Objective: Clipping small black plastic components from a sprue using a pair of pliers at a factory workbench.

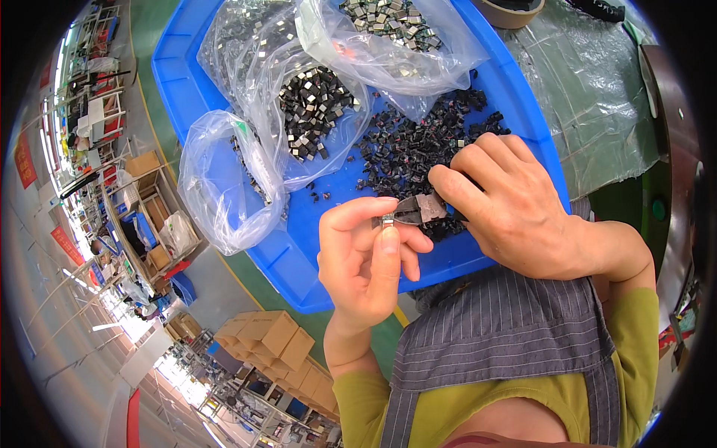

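Observation:
Between thumb and forefinger, my left hand (364, 261) pinches a small silvery metal piece (388, 220), its other fingers loosely curled. My right hand (511, 205) is closed around a worn metal tool that looks like pliers (427, 208); its handles are hidden in the fist. The tool's jaws reach the small piece, and how they meet it is too small to make out. Behind both hands, a heap of small black parts (411, 142) lies in a blue plastic tray (291, 280).
Clear plastic bags stand in the tray, one with black-and-metal pieces (314, 104), another with silvery pieces (392, 22). An empty-looking bag (216, 209) hangs over the left rim. Clear sheeting (590, 104) covers the surface at right. Cardboard boxes (269, 336) stand on the lower left.

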Action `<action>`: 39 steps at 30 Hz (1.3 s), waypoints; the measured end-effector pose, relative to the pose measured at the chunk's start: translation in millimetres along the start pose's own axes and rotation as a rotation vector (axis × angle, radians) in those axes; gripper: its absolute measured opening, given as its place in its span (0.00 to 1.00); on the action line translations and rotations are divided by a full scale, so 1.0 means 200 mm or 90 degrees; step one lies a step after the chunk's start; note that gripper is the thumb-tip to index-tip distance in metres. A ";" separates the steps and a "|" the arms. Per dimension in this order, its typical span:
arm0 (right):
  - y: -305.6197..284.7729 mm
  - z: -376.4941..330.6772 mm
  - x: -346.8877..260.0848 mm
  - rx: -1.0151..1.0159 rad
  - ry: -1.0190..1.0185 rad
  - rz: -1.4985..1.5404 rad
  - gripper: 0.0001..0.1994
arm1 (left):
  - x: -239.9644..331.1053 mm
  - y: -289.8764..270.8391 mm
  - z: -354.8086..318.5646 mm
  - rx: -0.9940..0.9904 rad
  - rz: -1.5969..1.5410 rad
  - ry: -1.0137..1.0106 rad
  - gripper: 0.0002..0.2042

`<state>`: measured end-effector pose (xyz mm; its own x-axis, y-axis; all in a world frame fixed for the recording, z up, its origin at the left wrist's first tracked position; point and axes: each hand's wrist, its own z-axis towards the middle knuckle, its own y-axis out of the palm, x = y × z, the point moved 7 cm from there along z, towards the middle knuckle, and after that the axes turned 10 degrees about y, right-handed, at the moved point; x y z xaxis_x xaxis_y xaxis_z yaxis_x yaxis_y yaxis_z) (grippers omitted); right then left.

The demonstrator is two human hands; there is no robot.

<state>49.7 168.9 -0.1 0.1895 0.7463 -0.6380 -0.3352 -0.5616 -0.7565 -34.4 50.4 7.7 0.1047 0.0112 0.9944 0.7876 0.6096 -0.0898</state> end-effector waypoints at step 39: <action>0.07 -0.01 0.03 -0.270 0.051 0.302 0.11 | -0.01 0.01 0.01 -0.021 -0.083 -0.033 0.11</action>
<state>47.6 163.9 -15.4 0.1840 0.3628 -0.9135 -0.0084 -0.9288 -0.3706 -35.0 53.2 5.9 -0.0313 -0.0248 0.9992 0.8124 0.5817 0.0399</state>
